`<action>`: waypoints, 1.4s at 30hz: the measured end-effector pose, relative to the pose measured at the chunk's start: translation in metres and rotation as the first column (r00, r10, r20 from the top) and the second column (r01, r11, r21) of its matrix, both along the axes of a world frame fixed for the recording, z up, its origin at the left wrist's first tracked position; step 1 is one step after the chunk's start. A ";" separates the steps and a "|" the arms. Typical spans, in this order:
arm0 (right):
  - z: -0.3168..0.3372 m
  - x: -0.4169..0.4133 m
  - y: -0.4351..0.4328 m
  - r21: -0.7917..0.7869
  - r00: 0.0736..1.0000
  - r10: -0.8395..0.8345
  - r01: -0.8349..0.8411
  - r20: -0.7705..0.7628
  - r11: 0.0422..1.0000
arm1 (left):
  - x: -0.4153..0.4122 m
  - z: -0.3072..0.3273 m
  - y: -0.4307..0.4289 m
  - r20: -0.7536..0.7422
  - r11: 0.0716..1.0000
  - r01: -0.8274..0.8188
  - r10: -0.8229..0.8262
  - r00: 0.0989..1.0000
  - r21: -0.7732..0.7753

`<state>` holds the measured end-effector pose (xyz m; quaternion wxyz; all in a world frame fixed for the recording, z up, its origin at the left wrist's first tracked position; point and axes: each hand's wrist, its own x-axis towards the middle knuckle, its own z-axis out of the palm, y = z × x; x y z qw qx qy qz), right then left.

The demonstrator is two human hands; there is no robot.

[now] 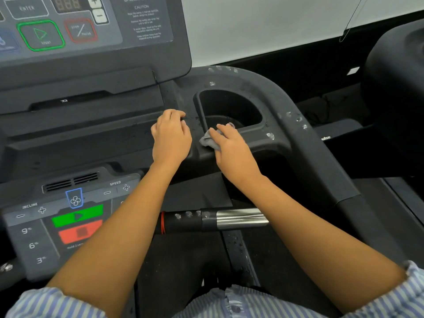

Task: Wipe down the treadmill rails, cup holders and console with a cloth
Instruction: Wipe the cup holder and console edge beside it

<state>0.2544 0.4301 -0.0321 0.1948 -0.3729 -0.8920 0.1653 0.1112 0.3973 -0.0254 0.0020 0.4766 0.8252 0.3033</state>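
Note:
A small grey cloth [207,141] lies on the front rim of the black cup holder [229,106], to the right of the console [87,21]. My right hand [231,145] lies flat on the cloth with straight fingers, pressing it to the rim. My left hand [171,134] rests on the ledge just left of the cup holder, its fingers curled loosely and holding nothing. The black right rail [298,125] curves round the cup holder and carries wet foam spots.
A lower control panel [66,216] with green and red buttons sits at the lower left. A black and chrome handlebar [213,220] crosses below my forearms. Another dark machine [394,72] stands at the right, beyond a gap.

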 end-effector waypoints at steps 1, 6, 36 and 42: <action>0.000 -0.001 -0.002 0.010 0.999 0.033 -0.033 -0.007 0.999 | 0.000 -0.001 0.000 0.003 1.000 0.000 0.000 1.000 0.003; 0.004 0.019 0.004 0.043 1.000 0.007 -0.006 -0.026 0.999 | -0.001 0.000 0.003 0.009 1.000 -0.006 0.005 1.000 0.021; 0.014 0.055 0.062 0.182 0.943 -0.273 0.240 0.188 0.954 | 0.017 -0.003 0.030 -0.144 0.956 0.289 -0.294 0.945 -0.059; 0.008 0.056 0.045 0.317 0.968 -0.244 0.213 0.061 0.924 | 0.017 -0.004 0.029 -0.137 0.959 0.279 -0.283 0.949 -0.046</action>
